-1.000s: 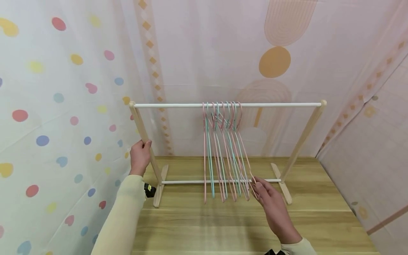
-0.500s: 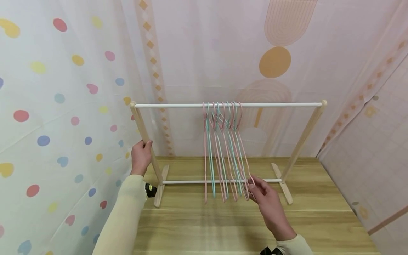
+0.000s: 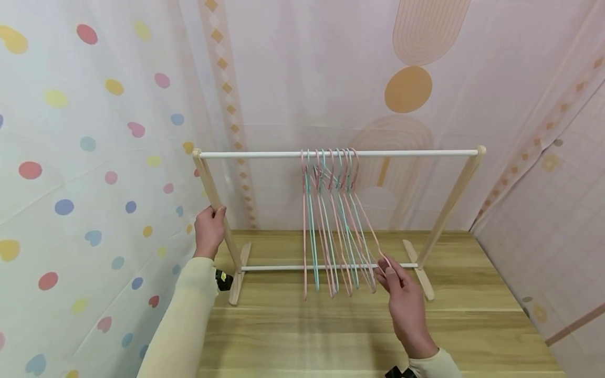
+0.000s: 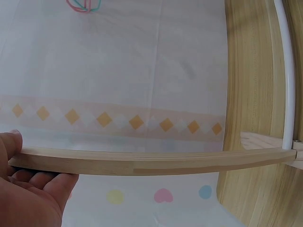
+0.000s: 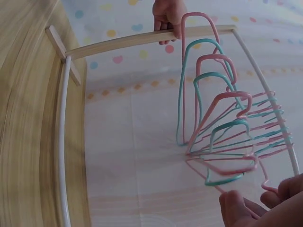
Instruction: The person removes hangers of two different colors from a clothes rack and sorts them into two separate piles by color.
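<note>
A small clothes rack stands on the table, with a white top rod [image 3: 416, 153] between two wooden end posts. My left hand [image 3: 209, 233] grips the left post [image 3: 206, 176] partway up; in the left wrist view, thumb and fingers wrap round its wood [image 4: 142, 163]. Several pink and teal hangers hang in a cluster at the rod's middle. With my right hand [image 3: 407, 307] I pinch the lower corner of the rightmost pink hanger [image 3: 367, 218], pulling it aslant to the right, its hook still on the rod. My fingers hide that corner.
The rack's white lower rod [image 3: 274, 268] runs between wooden feet [image 3: 425, 283] on the wood-grain table [image 3: 302, 336]. Patterned cloth [image 3: 293, 68] hangs behind the rack, and a dotted cloth [image 3: 94, 168] closes off the left side.
My right hand first shifted slightly left, then back right and a little up, swinging the pink hanger's lower corner outward from the others. My left hand stays on the post.
</note>
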